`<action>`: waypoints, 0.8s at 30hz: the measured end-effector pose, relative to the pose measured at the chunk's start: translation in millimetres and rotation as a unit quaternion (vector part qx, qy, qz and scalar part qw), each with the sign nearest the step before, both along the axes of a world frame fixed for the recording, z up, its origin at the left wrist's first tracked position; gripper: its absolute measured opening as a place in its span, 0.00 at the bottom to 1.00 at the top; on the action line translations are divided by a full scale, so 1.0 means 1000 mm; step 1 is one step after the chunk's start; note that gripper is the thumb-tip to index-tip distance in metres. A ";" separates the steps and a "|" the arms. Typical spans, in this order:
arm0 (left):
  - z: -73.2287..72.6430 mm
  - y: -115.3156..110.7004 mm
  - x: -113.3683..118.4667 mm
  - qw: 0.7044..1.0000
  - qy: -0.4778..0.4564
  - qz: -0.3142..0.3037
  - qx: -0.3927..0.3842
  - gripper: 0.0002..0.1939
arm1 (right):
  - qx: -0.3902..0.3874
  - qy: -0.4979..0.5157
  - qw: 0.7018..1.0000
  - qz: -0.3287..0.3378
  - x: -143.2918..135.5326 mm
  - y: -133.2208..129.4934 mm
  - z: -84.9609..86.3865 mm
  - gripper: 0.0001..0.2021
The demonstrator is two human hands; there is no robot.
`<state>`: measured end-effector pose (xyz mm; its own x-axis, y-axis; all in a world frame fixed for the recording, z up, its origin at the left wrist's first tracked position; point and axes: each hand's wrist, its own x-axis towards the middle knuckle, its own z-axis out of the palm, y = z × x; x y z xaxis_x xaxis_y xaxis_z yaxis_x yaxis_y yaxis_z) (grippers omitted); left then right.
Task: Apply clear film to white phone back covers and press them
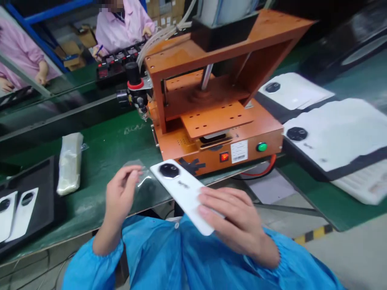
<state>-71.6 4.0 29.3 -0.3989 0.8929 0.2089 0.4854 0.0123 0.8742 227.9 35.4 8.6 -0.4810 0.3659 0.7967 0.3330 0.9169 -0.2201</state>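
My right hand (234, 219) grips the lower part of a white phone back cover (184, 189), which has a round black camera ring at its upper left end. The cover is tilted over the front edge of the green table. To its left, my left hand (125, 187) pinches a thin clear film (145, 177) between thumb and fingers. The film reaches toward the cover's camera end. Just beyond both hands stands an orange press machine (196, 157), with a dark and white piece under its raised plate.
White covers (26, 209) lie in a black tray (45, 197) at left, near a wrapped bundle (70, 163). More covers (338, 133) are stacked at right. Two people in pink (121, 28) work across the table.
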 end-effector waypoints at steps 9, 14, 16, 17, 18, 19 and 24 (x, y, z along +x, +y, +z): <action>0.020 0.134 0.100 0.922 -0.245 -0.288 -0.088 0.27 | 0.072 -0.015 0.975 -0.212 0.083 -0.004 -0.028 0.17; 0.018 0.170 0.126 0.933 -0.281 -0.225 -0.015 0.15 | 0.101 -0.015 0.967 -0.234 0.074 0.040 -0.037 0.15; 0.016 0.188 0.130 0.937 -0.304 -0.169 0.013 0.09 | 0.075 -0.039 0.967 -0.241 0.069 0.060 -0.040 0.15; 0.016 0.198 0.132 0.939 -0.311 -0.142 0.020 0.07 | 0.046 -0.052 0.968 -0.240 0.066 0.068 -0.043 0.14; 0.017 0.207 0.134 0.943 -0.311 -0.117 0.021 0.06 | 0.013 -0.064 0.970 -0.236 0.064 0.076 -0.045 0.15; 0.018 0.215 0.135 0.948 -0.305 -0.092 0.018 0.05 | -0.016 -0.071 0.971 -0.229 0.061 0.082 -0.047 0.15; 0.036 0.233 0.141 0.967 -0.243 -0.068 -0.043 0.26 | -0.055 -0.077 0.969 -0.226 0.051 0.106 -0.053 0.19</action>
<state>69.5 236.7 64.9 -0.3095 0.9495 -0.0506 0.0198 0.0597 0.9980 279.1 141.0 -44.2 -0.3616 0.6463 0.6720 0.7327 0.6427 -0.2238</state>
